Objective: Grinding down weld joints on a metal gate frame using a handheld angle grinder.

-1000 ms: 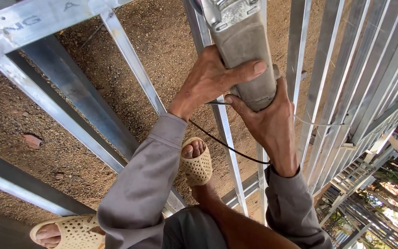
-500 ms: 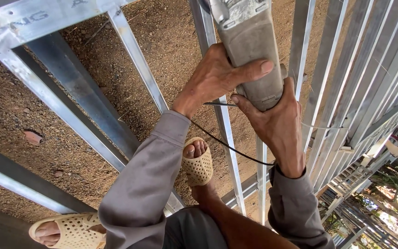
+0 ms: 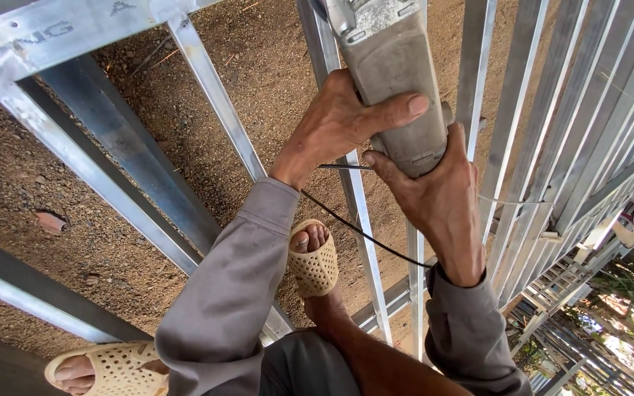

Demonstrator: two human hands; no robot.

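Observation:
A grey, dusty power tool [image 3: 394, 66] with a long body points away from me at the top centre. My left hand [image 3: 339, 121] wraps its side, thumb laid across the body. My right hand [image 3: 434, 194] cups the tool's rear end from below. A thin black cord [image 3: 365, 235] runs from the tool down between my arms. Both sleeves are grey. The tool's working end is cut off by the top edge of the picture.
I stand on a frame of silvery steel bars [image 3: 214, 110] above bare brown dirt [image 3: 31, 183]. My feet wear beige perforated sandals, one [image 3: 315, 264] on a bar, the other [image 3: 104, 370] at lower left. More steel framing [image 3: 588, 147] runs off to the right.
Both hands and the tool have shifted slightly up and right in view. The grip is the same.

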